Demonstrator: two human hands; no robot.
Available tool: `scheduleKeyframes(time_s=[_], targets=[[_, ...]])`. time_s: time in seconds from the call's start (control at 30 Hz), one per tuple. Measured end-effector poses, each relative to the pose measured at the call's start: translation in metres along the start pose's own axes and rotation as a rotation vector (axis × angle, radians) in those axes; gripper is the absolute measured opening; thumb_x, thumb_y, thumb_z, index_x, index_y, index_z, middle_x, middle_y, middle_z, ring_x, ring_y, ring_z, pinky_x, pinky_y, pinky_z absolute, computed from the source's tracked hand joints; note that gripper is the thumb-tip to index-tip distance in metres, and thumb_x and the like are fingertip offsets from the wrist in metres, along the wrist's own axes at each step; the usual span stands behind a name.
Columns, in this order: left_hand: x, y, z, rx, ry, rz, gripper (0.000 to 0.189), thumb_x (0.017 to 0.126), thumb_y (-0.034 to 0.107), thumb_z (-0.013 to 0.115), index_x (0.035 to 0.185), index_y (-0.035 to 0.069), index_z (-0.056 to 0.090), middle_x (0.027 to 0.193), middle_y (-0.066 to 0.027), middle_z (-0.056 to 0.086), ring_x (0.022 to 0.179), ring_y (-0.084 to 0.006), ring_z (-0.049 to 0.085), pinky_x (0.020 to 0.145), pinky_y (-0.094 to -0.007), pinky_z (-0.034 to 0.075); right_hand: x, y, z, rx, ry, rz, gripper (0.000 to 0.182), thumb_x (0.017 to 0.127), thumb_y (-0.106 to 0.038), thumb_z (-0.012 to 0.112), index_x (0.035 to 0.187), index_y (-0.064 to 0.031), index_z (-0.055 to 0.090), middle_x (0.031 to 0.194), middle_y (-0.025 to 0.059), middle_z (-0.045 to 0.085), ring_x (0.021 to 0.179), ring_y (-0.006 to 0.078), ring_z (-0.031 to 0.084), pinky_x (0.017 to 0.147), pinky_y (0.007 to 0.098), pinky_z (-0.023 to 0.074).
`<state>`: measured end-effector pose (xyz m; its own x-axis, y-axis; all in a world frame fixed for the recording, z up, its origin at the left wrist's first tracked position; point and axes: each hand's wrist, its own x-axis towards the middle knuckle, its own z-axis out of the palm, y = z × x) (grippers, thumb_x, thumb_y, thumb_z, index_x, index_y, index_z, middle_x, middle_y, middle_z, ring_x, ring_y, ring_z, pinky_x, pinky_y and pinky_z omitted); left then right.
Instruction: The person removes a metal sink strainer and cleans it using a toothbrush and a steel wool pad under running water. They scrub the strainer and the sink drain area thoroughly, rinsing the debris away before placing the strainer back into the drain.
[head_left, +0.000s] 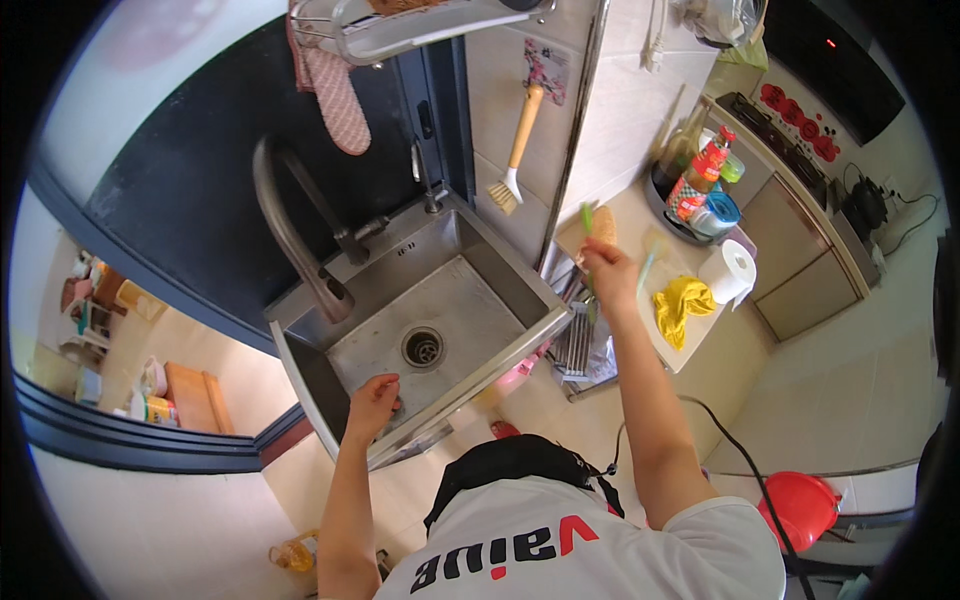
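Note:
My left hand (373, 407) is over the near left part of a stainless steel sink (480, 300), its fingers curled; whether it holds something is unclear. My right hand (611, 274) reaches to the right of the sink, over the left edge of a small light table (686, 341). Its fingers are pinched around a thin green item (586, 217), perhaps a vegetable stalk. Just beyond the fingertips lies a tan, elongated object (604, 225), partly covered by the hand. A yellow cloth (681, 304) is crumpled to the right of the right wrist.
A gooseneck faucet (300, 225) arches over the sink. A wooden-handled brush (519, 150) hangs on the tiled wall. The table also bears a paper towel roll (729, 270) and a tray (667, 206) of bottles and jars. A black cable (739, 442) runs beside my right arm; a red bucket (802, 510) stands behind it.

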<state>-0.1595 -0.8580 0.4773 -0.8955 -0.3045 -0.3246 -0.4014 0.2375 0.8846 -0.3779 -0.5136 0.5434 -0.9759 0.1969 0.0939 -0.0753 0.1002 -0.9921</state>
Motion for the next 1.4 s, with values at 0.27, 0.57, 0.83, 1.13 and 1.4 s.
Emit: scheduleKeyframes(time_s=[0.27, 0.57, 0.83, 1.13, 1.4], targets=[[0.020, -0.003, 0.018, 0.328, -0.146, -0.050, 0.034, 0.083, 0.036, 0.054, 0.103, 0.009, 0.060, 0.092, -0.0098, 0.064, 0.081, -0.0198, 0.061, 0.072, -0.0305, 0.048, 0.120, 0.111, -0.075, -1.096, -0.006, 0.161, 0.049, 0.076, -0.031, 0.053, 0.120, -0.0085, 0.052, 0.128, 0.0261, 0.040, 0.120, 0.0331, 0.038, 0.101, 0.0397, 0.0278], [0.033, -0.010, -0.009, 0.288, -0.007, 0.125, 0.031, 0.082, 0.032, 0.058, 0.103, 0.010, 0.061, 0.083, -0.0082, 0.066, 0.078, -0.0219, 0.063, 0.070, -0.0313, 0.049, 0.126, -0.067, -0.058, -0.509, 0.292, -0.529, 0.025, 0.075, -0.014, 0.059, 0.096, 0.0018, 0.060, 0.080, 0.0159, 0.060, 0.074, 0.0286, 0.057, 0.070, 0.0372, 0.0447], [0.017, 0.013, -0.031, 0.147, 0.061, 0.084, 0.028, 0.083, 0.025, 0.058, 0.102, 0.005, 0.060, 0.073, -0.0085, 0.064, 0.067, -0.0155, 0.061, 0.063, -0.0284, 0.048, 0.083, -0.342, 0.031, -0.306, -0.015, -0.993, 0.038, 0.078, -0.024, 0.064, 0.106, 0.0009, 0.060, 0.091, 0.0119, 0.064, 0.076, 0.0139, 0.058, 0.072, 0.0254, 0.0459], [-0.009, -0.017, -0.046, 0.110, 0.193, 0.197, 0.025, 0.080, 0.021, 0.060, 0.098, 0.004, 0.062, 0.077, -0.0114, 0.064, 0.068, -0.0185, 0.062, 0.065, -0.0287, 0.048, 0.126, -0.386, 0.102, -0.865, -0.217, -0.765, 0.056, 0.063, -0.037, 0.067, 0.102, 0.0016, 0.060, 0.092, 0.0232, 0.062, 0.090, 0.0327, 0.060, 0.081, 0.0364, 0.0460], [-0.030, -0.025, -0.051, 0.079, 0.188, 0.177, 0.023, 0.080, 0.021, 0.059, 0.096, 0.004, 0.062, 0.076, -0.0121, 0.064, 0.067, -0.0183, 0.062, 0.064, -0.0291, 0.049, 0.091, -0.349, 0.058, -0.116, 0.309, -0.835, 0.044, 0.067, -0.032, 0.065, 0.089, 0.0051, 0.058, 0.086, 0.0183, 0.063, 0.080, 0.0248, 0.060, 0.076, 0.0328, 0.0451]])
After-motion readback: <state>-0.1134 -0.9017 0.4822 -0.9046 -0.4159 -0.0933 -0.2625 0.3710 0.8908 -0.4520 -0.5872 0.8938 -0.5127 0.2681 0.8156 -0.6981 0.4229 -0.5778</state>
